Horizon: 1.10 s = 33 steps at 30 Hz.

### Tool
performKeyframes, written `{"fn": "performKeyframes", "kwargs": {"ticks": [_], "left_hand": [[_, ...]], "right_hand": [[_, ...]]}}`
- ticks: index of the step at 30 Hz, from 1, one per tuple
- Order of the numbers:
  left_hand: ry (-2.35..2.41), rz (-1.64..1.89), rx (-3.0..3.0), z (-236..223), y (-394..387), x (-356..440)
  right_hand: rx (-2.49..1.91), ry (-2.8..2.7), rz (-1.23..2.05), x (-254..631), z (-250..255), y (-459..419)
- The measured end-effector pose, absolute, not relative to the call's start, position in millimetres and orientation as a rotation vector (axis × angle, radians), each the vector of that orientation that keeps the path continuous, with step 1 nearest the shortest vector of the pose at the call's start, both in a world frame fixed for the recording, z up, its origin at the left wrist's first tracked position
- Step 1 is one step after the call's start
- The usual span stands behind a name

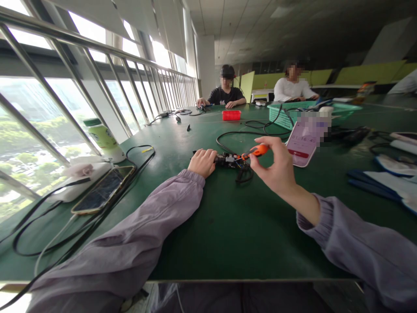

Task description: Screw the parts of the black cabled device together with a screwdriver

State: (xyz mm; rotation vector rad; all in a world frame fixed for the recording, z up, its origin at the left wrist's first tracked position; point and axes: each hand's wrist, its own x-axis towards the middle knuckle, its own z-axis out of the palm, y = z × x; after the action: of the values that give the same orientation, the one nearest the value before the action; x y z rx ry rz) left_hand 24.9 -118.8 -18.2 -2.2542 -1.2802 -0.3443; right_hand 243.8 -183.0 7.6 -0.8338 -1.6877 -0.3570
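My left hand [202,162] is closed over the left end of a small black device [230,160] on the green table, its inner parts and thin coloured wires exposed. Between the thumb and fingers of my right hand [276,163] is an orange and dark screwdriver [259,150]. It slants down and left, its lower end close to the device; I cannot tell whether the tip touches a screw. A dark loop of cable [245,174] lies just in front of the device.
A phone showing a timer [301,145] leans against a teal basket [280,114]. Beyond sits a red tray [231,115]. At left are another phone [104,191], cables, a white box and a green-capped bottle [103,139]. Gloves [387,184] lie right. Two people sit across the table [228,243].
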Motion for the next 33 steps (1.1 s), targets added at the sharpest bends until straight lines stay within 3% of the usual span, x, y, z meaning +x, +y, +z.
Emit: {"fn": "performKeyframes", "kwargs": {"ticks": [33], "left_hand": [[-1.219,-0.383,-2.262,-14.4,-122.1,26.4]], "right_hand": [[-0.804,-1.692,-0.332,243.4,7.8,-183.5]]}}
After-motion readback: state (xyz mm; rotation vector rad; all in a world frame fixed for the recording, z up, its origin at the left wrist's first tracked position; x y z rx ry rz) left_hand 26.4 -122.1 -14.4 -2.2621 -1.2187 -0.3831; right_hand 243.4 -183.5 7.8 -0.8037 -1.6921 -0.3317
